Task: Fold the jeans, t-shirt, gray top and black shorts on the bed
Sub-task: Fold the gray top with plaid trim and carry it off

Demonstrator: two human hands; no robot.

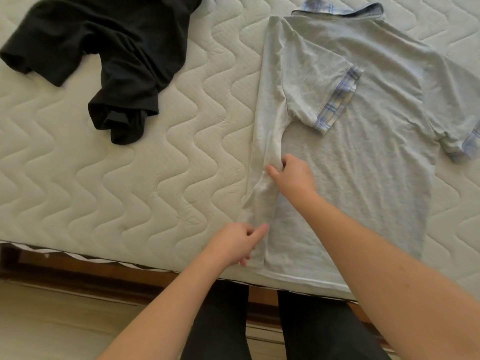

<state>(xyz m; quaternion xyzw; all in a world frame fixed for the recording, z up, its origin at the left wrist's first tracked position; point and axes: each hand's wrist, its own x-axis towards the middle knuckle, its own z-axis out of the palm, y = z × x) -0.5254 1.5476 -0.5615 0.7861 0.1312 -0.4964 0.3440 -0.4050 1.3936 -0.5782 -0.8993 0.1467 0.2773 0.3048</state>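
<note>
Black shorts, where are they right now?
In the head view the crumpled black shorts lie unfolded at the upper left of the quilted white mattress, left of the gray collared top.

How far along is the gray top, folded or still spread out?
Partly folded: the gray top's left side and sleeve are turned inward, the right sleeve still spread.

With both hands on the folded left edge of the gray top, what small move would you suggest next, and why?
Probably smooth that flap flat. The left hand and right hand pinch the gray top along its folded-in side, which looks bunched and wrinkled there, while the far sleeve lies unfolded.
</note>
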